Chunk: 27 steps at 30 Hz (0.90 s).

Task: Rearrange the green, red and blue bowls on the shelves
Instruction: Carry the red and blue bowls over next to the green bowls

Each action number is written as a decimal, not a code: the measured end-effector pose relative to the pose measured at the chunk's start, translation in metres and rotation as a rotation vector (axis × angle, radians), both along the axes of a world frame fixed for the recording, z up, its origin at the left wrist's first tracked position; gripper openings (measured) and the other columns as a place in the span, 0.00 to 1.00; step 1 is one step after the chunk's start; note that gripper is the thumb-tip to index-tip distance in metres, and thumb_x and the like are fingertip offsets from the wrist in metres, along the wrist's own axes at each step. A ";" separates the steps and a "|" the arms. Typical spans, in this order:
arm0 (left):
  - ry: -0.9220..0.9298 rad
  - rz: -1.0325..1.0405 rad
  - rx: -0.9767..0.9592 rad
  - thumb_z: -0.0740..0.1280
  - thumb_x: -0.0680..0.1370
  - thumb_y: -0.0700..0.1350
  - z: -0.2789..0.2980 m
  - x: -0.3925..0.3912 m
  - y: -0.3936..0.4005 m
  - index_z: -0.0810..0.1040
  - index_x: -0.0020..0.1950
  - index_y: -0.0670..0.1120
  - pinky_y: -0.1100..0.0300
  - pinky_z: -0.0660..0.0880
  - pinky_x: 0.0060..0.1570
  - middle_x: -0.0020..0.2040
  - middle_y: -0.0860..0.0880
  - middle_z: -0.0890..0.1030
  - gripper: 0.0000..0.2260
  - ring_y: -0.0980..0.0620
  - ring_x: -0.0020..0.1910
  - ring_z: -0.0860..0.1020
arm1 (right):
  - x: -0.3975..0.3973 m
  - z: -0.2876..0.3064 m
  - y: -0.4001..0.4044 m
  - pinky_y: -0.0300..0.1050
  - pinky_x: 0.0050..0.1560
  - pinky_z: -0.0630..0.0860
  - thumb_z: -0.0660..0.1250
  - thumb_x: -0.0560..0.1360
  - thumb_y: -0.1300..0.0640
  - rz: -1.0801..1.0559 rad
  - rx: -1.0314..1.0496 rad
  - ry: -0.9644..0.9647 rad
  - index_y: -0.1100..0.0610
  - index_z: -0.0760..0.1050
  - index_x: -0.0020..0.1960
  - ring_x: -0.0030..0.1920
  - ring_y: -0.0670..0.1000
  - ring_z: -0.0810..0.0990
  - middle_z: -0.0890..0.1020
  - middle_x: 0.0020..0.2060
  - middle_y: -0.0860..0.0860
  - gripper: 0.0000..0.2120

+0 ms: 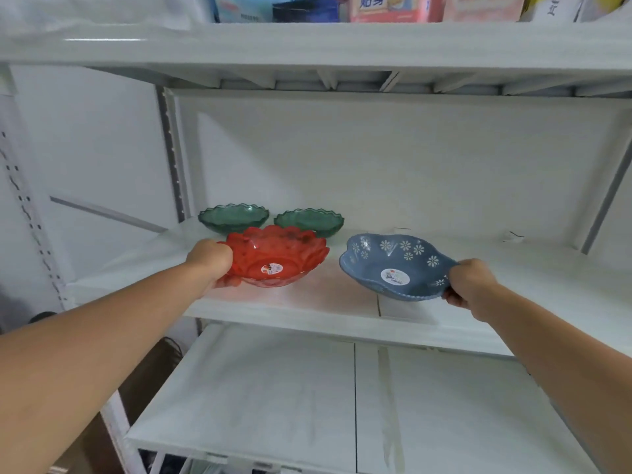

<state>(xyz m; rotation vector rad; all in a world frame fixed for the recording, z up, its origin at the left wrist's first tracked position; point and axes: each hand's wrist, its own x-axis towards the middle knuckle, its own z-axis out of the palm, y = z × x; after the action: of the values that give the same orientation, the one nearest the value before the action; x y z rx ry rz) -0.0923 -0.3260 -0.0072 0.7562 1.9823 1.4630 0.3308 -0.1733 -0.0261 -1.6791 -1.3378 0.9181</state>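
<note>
The red bowl point(278, 258) sits at the front left of the middle shelf point(301, 313), tipped a little toward the person, with a round sticker showing on its inside. The left hand point(211, 261) is clamped on its left rim, fingers curled under the edge and thumb on top. To its right, a gap apart, the blue bowl point(393, 268) with white flower prints and a wavy rim is tilted toward the front, also carrying a round sticker. The right hand point(470, 282) pinches its right rim, thumb over the edge and fingers beneath. Whether either bowl rests on the shelf or is lifted just clear of it I cannot tell.

Behind the red bowl, two green bowls stand upright side by side near the back of the same shelf: the left green bowl point(233, 217) and the right green bowl point(308, 220), close together without clearly touching.

The shelving is white, lined with pale sheets. The lower shelf point(273, 398) below shows seams between its sheets. The upper shelf point(307, 46) overhead carries boxes and packets, among them a pink box point(393, 8) with printed characters. White wall panels close the back, and a slotted metal upright point(171, 159) runs down the left side.
</note>
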 end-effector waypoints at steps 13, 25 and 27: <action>0.055 0.090 0.005 0.60 0.84 0.37 0.008 -0.068 -0.011 0.78 0.65 0.38 0.55 0.82 0.24 0.54 0.37 0.86 0.12 0.40 0.30 0.82 | -0.070 0.001 0.026 0.48 0.34 0.80 0.56 0.78 0.70 0.086 0.016 0.034 0.67 0.81 0.54 0.28 0.57 0.79 0.83 0.32 0.61 0.15; -0.009 0.021 -0.047 0.62 0.84 0.38 -0.030 -0.207 0.022 0.80 0.62 0.38 0.57 0.80 0.25 0.50 0.38 0.86 0.11 0.40 0.33 0.84 | -0.180 -0.027 0.026 0.44 0.28 0.77 0.55 0.79 0.71 0.000 -0.025 -0.005 0.68 0.80 0.56 0.27 0.57 0.78 0.82 0.32 0.62 0.15; -0.015 -0.013 -0.051 0.61 0.84 0.38 -0.033 -0.230 0.033 0.80 0.61 0.39 0.56 0.81 0.26 0.50 0.38 0.87 0.10 0.40 0.34 0.84 | -0.200 -0.030 0.024 0.45 0.29 0.76 0.55 0.79 0.71 -0.034 -0.047 0.013 0.68 0.80 0.56 0.28 0.57 0.78 0.82 0.32 0.62 0.15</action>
<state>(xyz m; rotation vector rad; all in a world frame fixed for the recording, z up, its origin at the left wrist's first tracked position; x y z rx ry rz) -0.3226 -0.2934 -0.0400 0.7323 1.9917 1.4021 0.1312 -0.1492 -0.0561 -1.7232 -1.2840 0.9456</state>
